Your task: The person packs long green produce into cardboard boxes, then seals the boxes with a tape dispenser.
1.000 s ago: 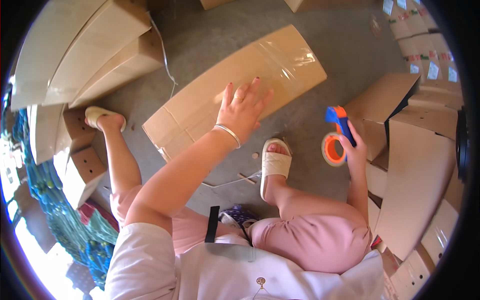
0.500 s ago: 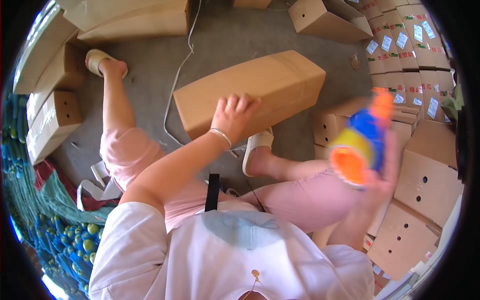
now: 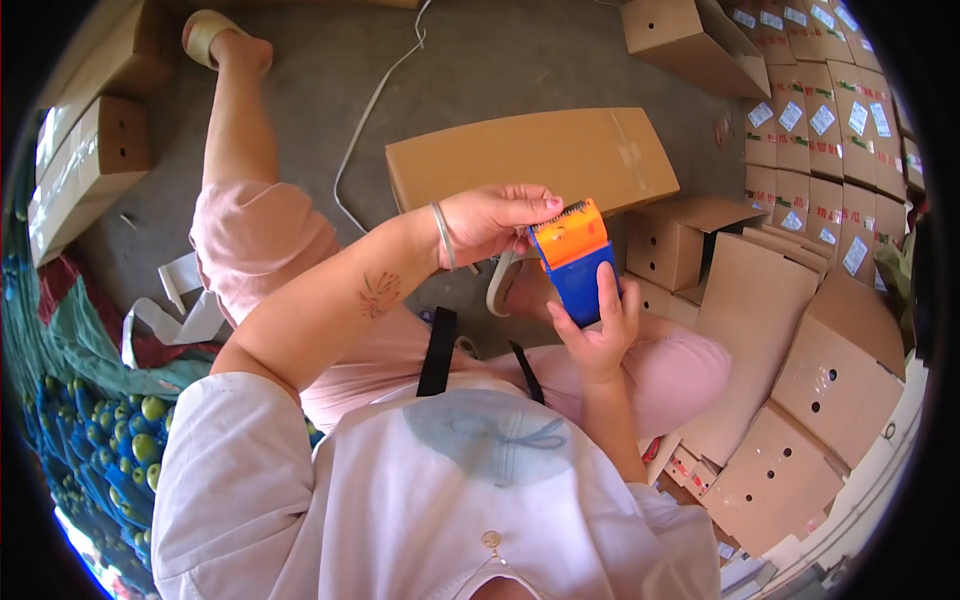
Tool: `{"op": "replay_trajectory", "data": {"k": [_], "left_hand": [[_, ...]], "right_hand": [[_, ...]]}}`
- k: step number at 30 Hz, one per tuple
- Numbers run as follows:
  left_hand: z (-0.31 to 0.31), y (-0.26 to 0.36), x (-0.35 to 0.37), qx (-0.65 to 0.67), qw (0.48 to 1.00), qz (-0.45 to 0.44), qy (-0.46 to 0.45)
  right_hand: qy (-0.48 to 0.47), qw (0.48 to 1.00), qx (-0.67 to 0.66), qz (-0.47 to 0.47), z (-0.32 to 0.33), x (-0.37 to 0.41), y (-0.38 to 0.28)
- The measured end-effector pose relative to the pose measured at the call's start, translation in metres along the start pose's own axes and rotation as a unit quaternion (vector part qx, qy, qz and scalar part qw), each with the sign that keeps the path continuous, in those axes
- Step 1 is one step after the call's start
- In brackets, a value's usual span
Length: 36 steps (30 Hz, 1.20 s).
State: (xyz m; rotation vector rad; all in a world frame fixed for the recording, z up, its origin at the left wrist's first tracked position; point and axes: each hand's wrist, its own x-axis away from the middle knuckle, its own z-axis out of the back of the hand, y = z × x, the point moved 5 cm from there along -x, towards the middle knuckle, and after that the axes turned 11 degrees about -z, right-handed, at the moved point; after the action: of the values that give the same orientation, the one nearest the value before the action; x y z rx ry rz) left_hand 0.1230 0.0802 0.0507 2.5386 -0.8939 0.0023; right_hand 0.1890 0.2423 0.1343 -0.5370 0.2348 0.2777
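Note:
An orange and blue tape dispenser (image 3: pixel 572 255) with a dark toothed edge is held over my lap. My right hand (image 3: pixel 598 335) grips its blue body from below. My left hand (image 3: pixel 495 222), with a bracelet at the wrist, is closed at the toothed edge, thumb against the fingers; what it pinches there is too small to make out. Behind my hands a long closed cardboard box (image 3: pixel 530 155) lies on the floor, a strip of tape across its right part.
Open cardboard boxes (image 3: pixel 680 245) and flattened cartons (image 3: pixel 750 330) are at the right, with stacked printed cartons (image 3: pixel 825 130) beyond. A white cord (image 3: pixel 375 105) runs along the floor (image 3: pixel 300 80). Green produce in blue netting (image 3: pixel 120 450) lies at the lower left.
My left hand has left the box top and come to the dispenser. My right hand has brought the dispenser in from the right to the middle, turned with its toothed edge upward.

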Motion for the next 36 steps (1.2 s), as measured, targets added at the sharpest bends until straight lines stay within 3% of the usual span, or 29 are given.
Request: {"op": "replay_trajectory", "data": {"k": [4,7,9,10,12,14,16,17,19,20,22,23,24,25,28,29,31,33,35,36], "left_hand": [[0.023,0.0,-0.001,0.009,0.999,0.025,0.038],[0.026,0.014,-0.004,0.02,0.997,0.062,-0.038],[0.036,0.03,-0.009,-0.248,0.964,0.022,0.088],[0.033,0.037,-0.012,-0.246,0.965,0.022,0.09],[0.051,0.062,-0.016,-0.523,0.832,0.035,0.181],[0.099,0.087,-0.039,-0.493,0.828,-0.171,0.208],[0.114,0.14,-0.046,-0.74,0.638,-0.043,0.209],[0.128,0.147,-0.053,-0.74,0.639,-0.041,0.205],[0.156,0.155,-0.064,-0.807,0.547,-0.034,0.219],[0.171,0.153,-0.072,-0.808,0.549,-0.032,0.213],[0.219,0.121,-0.092,-0.876,0.457,0.114,0.102],[0.259,0.091,-0.102,-0.883,0.444,0.145,0.044],[0.281,0.064,-0.102,-0.859,0.478,0.166,0.079],[0.287,0.054,-0.101,-0.859,0.478,0.163,0.077],[0.297,0.021,-0.072,-0.72,0.598,0.331,0.121],[0.295,0.026,-0.07,-0.718,0.6,0.33,0.122],[0.271,0.058,-0.071,-0.803,0.466,0.367,-0.063],[0.295,0.097,-0.087,-0.786,0.603,0.082,0.107],[0.215,0.151,-0.072,-0.787,0.616,-0.02,0.029],[0.198,0.159,-0.07,-0.792,0.61,-0.017,0.03]], "right_hand": [[-0.02,0.999,-0.029,-0.001,-0.004,-0.003,-0.005],[-0.023,0.998,-0.048,-0.018,-0.012,-0.01,-0.012],[-0.046,0.997,-0.038,-0.052,-0.019,-0.017,-0.017],[-0.068,0.993,-0.029,-0.087,-0.024,-0.019,-0.019],[-0.111,0.983,-0.017,-0.144,-0.032,-0.025,-0.025],[-0.153,0.967,-0.005,-0.203,-0.035,-0.016,-0.02],[-0.171,0.964,0.051,-0.195,-0.028,0.007,-0.013],[-0.193,0.95,0.076,-0.235,-0.024,0.019,-0.011],[-0.203,0.941,0.08,-0.259,-0.025,0.037,-0.01],[-0.21,0.935,0.082,-0.276,-0.028,0.043,-0.006],[-0.206,0.935,0.087,-0.274,-0.038,0.049,-0.001],[-0.203,0.937,0.088,-0.271,-0.041,0.053,0.001],[-0.199,0.939,0.088,-0.266,-0.045,0.054,0.004],[-0.199,0.941,0.083,-0.26,-0.047,0.056,0.008],[-0.21,0.938,0.079,-0.265,-0.048,0.058,0.012],[-0.212,0.938,0.081,-0.263,-0.047,0.057,0.011],[-0.199,0.947,0.056,-0.246,-0.053,0.046,0.012],[-0.178,0.957,0.053,-0.223,-0.067,0.015,0.009],[-0.175,0.958,0.046,-0.224,-0.083,-0.031,-0.004],[-0.185,0.953,0.041,-0.238,-0.096,-0.062,-0.009]]}}
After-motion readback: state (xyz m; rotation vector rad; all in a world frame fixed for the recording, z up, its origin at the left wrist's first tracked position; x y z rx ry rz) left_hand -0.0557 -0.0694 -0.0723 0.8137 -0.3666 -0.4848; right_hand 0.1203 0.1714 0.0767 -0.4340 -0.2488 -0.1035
